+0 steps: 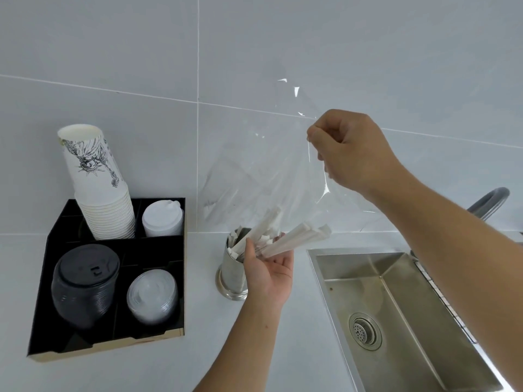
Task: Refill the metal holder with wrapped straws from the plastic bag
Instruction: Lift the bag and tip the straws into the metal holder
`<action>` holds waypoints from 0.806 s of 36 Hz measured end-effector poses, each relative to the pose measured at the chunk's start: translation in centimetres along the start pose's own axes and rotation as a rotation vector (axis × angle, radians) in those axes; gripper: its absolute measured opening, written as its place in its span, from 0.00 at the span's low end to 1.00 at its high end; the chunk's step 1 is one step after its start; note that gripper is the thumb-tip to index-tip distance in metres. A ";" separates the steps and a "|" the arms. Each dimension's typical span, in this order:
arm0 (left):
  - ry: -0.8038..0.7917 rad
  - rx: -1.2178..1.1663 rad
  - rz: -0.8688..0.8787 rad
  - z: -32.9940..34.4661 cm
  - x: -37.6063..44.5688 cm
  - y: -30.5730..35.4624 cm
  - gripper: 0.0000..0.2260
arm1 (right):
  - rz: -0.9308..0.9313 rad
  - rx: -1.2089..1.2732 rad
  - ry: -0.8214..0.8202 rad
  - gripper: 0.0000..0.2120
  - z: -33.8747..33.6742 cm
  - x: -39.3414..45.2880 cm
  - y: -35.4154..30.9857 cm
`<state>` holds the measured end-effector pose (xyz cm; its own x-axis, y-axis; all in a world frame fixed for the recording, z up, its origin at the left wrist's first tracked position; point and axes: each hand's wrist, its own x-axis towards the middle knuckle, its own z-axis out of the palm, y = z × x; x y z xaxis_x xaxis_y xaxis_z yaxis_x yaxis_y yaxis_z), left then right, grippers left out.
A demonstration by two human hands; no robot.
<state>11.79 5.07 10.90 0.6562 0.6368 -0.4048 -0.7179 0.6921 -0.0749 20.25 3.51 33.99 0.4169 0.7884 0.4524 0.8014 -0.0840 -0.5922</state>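
Note:
A shiny metal holder [230,274] stands on the white counter, left of the sink, with a few wrapped straws poking out of its top. My left hand [270,271], palm up, grips a bunch of white paper-wrapped straws [294,240] right beside and above the holder's rim. The straws slant up to the right, out of the lower end of a clear plastic bag [263,171]. My right hand [349,149] pinches that bag's upper edge and holds it high against the tiled wall.
A black organizer tray [42,321] at left holds a tall stack of paper cups [96,182], white lids [162,219], black lids [85,287] and clear lids [152,297]. A steel sink [396,321] lies at right, with a grey faucet [486,200] behind my right forearm.

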 end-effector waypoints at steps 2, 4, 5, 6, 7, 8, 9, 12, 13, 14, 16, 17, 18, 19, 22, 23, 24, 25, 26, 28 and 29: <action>0.008 0.003 -0.003 -0.1 -0.1 -0.1 0.18 | -0.008 0.003 0.005 0.09 0.5 0.1 0.0; 0.018 0.005 -0.009 -0.2 -0.3 -0.2 0.17 | -0.022 -0.024 -0.017 0.09 1.0 0.1 -0.1; 0.023 0.006 -0.008 -0.3 -0.3 -0.3 0.17 | -0.027 -0.040 -0.033 0.10 1.1 0.2 -0.1; 0.029 0.007 -0.008 -0.3 -0.4 -0.3 0.18 | -0.023 -0.042 -0.039 0.10 1.1 0.4 -0.1; 0.036 0.004 -0.010 -0.4 -0.5 -0.3 0.18 | -0.013 -0.029 -0.030 0.10 0.9 0.6 -0.2; 0.039 -0.003 -0.014 -0.3 -0.6 -0.2 0.18 | -0.001 -0.006 -0.010 0.10 0.7 0.9 -0.2; 0.038 -0.009 -0.018 -0.3 -0.6 -0.2 0.19 | 0.008 0.020 0.014 0.09 0.4 1.2 -0.2; 0.039 -0.012 -0.020 -0.1 -0.8 -0.3 0.19 | -0.008 0.024 0.001 0.10 0.5 1.2 -0.3; 0.038 -0.012 -0.015 -0.2 -0.8 -0.4 0.18 | -0.019 -0.005 -0.033 0.10 0.8 1.0 -0.3; 0.032 -0.012 -0.011 -0.3 -0.9 -0.4 0.18 | -0.024 -0.032 -0.063 0.11 1.1 0.7 -0.2; 0.019 -0.006 -0.011 -0.4 -0.9 -0.5 0.17 | -0.013 -0.034 -0.072 0.11 1.4 0.4 -0.1; 0.015 -0.005 -0.014 -0.3 -0.9 -0.5 0.16 | -0.003 -0.019 -0.060 0.11 1.4 0.4 -0.1; 0.010 -0.009 -0.017 -0.2 -1.0 -0.5 0.15 | 0.001 -0.011 -0.055 0.11 1.4 0.4 -0.1; 0.005 -0.016 -0.019 -0.2 -1.0 -0.5 0.14 | 0.001 -0.014 -0.065 0.10 1.3 0.4 -0.1; -0.004 -0.012 -0.020 -0.2 -1.3 -0.6 0.12 | 0.007 -0.019 -0.101 0.10 1.1 0.2 0.0; -0.003 -0.004 -0.022 -0.1 -1.3 -0.7 0.11 | 0.016 -0.009 -0.093 0.10 0.9 0.3 0.0; 0.003 0.000 -0.022 -0.1 -1.4 -0.7 0.11 | 0.025 -0.001 -0.085 0.10 0.7 0.4 0.0; 0.010 -0.001 -0.020 0.0 -1.5 -0.9 0.10 | 0.032 0.004 -0.080 0.10 0.5 0.6 0.0; 0.016 -0.006 -0.017 0.1 -1.6 -1.0 0.09 | 0.036 0.007 -0.081 0.09 0.2 0.7 -0.1; 0.018 -0.025 -0.011 0.3 -1.7 -1.1 0.08 | 0.037 0.024 -0.088 0.10 -0.3 0.8 -0.2; 0.014 -0.036 -0.012 0.4 -1.8 -1.1 0.08 | 0.030 0.038 -0.088 0.10 -0.6 0.8 -0.3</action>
<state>11.52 3.34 12.11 0.6620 0.6231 -0.4165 -0.7177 0.6872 -0.1126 20.61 3.84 34.92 0.3997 0.8366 0.3747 0.7718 -0.0866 -0.6300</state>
